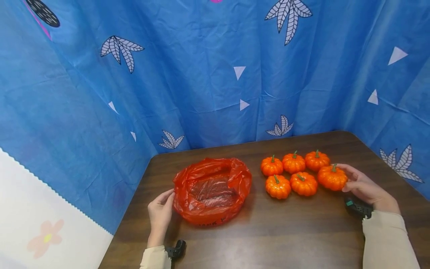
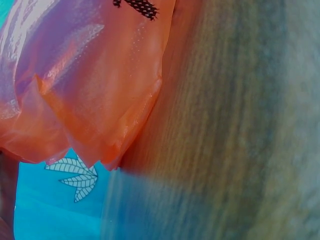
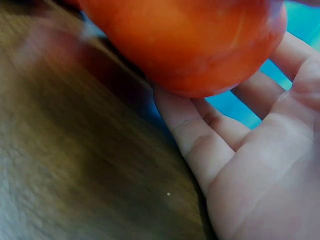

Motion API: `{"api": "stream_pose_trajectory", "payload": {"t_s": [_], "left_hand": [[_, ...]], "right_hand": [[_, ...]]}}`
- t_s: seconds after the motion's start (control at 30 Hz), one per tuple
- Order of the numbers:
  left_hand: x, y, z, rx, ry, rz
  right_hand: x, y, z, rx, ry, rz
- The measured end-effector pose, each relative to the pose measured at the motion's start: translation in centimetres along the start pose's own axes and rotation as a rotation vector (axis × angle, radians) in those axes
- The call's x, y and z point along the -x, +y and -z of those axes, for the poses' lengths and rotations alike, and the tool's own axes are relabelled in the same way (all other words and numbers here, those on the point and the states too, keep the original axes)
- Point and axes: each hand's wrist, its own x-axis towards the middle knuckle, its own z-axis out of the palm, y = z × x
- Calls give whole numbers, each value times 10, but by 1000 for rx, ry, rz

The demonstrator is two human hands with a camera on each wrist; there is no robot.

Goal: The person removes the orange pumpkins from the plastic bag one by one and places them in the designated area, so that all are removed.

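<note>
A red plastic bag [image 1: 183, 216] stands on the table with its mouth spread wide and facing up; dark lettering shows on its near side. My left hand [image 1: 160, 211] pinches the bag's left edge. In the left wrist view the bag [image 2: 100, 90] fills the upper left, and the fingertips' hold is out of sight. With thumb and fingers, my right hand [image 1: 366, 188] grips a small orange pumpkin [image 1: 332, 179] with a green stem. The right wrist view shows the pumpkin [image 3: 195, 45] between the fingers, just above the tabletop.
Several more small pumpkins sit in two rows between the bag and my right hand, including a back-row pumpkin [image 1: 293, 163] and a front-row pumpkin [image 1: 278, 187]. The brown wooden table [image 1: 268, 239] is bordered by a blue patterned curtain [image 1: 208, 82] behind and at both sides.
</note>
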Motion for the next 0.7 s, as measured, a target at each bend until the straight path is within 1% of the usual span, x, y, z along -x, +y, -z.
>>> {"api": "stream_pose_trajectory", "payload": {"t_s": [0.1, 0.23, 0.5, 0.7], "left_hand": [[0, 0, 0, 8, 0, 1], [0, 1, 1, 9, -3, 6], [-1, 1, 1, -4, 12, -18], [0, 0, 0, -11, 5, -10]], "right_hand": [[0, 0, 0, 10, -1, -7], [-1, -4, -1, 58, 10, -43], [-4, -11, -3, 251, 61, -118], [-4, -10, -5, 332, 95, -157]]}}
